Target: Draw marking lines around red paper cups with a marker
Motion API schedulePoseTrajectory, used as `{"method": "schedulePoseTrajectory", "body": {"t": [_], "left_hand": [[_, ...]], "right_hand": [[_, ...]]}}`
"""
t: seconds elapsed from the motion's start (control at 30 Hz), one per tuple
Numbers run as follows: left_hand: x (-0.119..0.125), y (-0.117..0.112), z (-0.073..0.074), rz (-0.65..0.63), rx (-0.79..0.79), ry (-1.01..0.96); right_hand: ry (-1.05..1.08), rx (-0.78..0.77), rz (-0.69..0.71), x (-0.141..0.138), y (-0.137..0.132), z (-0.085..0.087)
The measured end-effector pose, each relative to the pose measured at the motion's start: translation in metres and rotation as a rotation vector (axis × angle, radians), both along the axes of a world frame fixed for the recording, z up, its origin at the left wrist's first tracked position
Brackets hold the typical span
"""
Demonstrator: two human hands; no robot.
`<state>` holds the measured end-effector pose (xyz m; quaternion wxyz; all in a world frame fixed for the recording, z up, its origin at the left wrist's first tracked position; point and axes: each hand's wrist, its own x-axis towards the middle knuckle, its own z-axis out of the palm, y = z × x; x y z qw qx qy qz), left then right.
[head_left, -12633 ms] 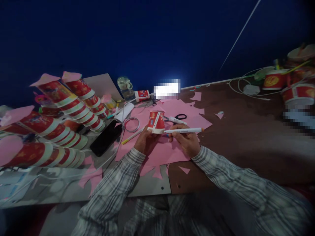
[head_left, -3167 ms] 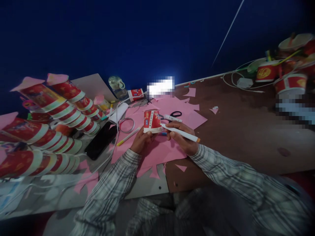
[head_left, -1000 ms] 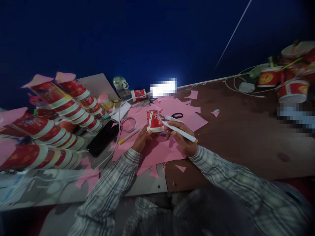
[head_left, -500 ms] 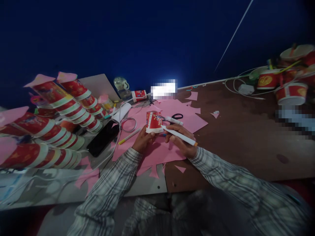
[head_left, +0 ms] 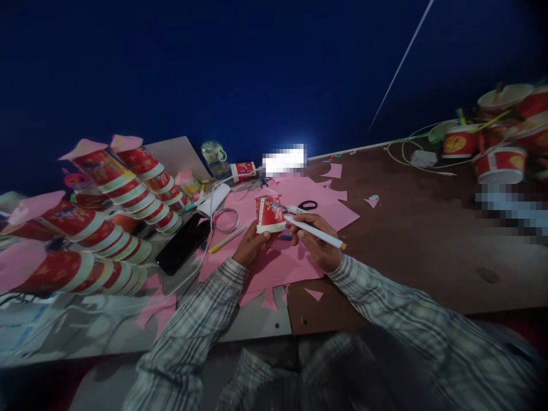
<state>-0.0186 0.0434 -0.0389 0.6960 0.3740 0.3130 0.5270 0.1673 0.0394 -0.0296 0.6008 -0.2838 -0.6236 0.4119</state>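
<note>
In the middle of the head view a red patterned paper cup (head_left: 269,213) is upside down, its white rim low. My left hand (head_left: 252,244) grips it by the rim, thumb in front. A white marker pen (head_left: 317,232) with an orange end lies between the fingers of my right hand (head_left: 319,240); its tip is at the cup's right side. Whether the tip touches the cup I cannot tell. Beneath both hands spreads a sheet of pink paper (head_left: 299,268). Black-handled scissors (head_left: 307,205) and another white marker (head_left: 299,210) lie just behind my right hand.
Leaning stacks of red paper cups (head_left: 137,197) with pink tops stand at the left. A black phone (head_left: 183,245), a yellow-tipped marker (head_left: 226,240) and a white cable lie beside them. A clear bottle (head_left: 214,158) is at the back; more cups (head_left: 499,164) stand far right.
The view has shifted slightly, so the things on the table sit a little differently. The cup looks slightly more tilted in my left hand. Both hands keep their hold.
</note>
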Motion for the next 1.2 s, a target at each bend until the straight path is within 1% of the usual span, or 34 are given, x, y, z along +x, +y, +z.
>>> {"method": "schedulePoseTrajectory", "body": {"t": [0.17, 0.4, 0.53, 0.67, 0.87, 1.0, 1.2], "left_hand": [[-0.001, -0.001, 0.000, -0.001, -0.006, 0.029], [-0.004, 0.001, -0.007, 0.012, -0.018, 0.001], [-0.003, 0.000, -0.006, 0.028, -0.027, -0.014], [-0.003, 0.000, -0.005, 0.014, -0.035, -0.032], [-0.005, 0.001, -0.010, 0.019, -0.041, -0.022], [-0.003, 0.001, -0.009, 0.048, -0.038, -0.029], [-0.005, 0.000, -0.007, 0.026, -0.012, -0.017]], "right_hand": [[-0.018, -0.003, 0.001, -0.001, 0.001, 0.000], [0.020, -0.055, -0.001, 0.001, -0.001, 0.003], [0.002, -0.056, 0.016, 0.001, -0.001, 0.005], [0.012, -0.049, 0.024, 0.002, 0.000, 0.004], [-0.008, -0.042, 0.032, 0.003, 0.000, 0.002], [-0.008, -0.087, 0.050, 0.003, 0.000, -0.001], [0.000, -0.122, 0.054, 0.002, 0.001, -0.003]]}}
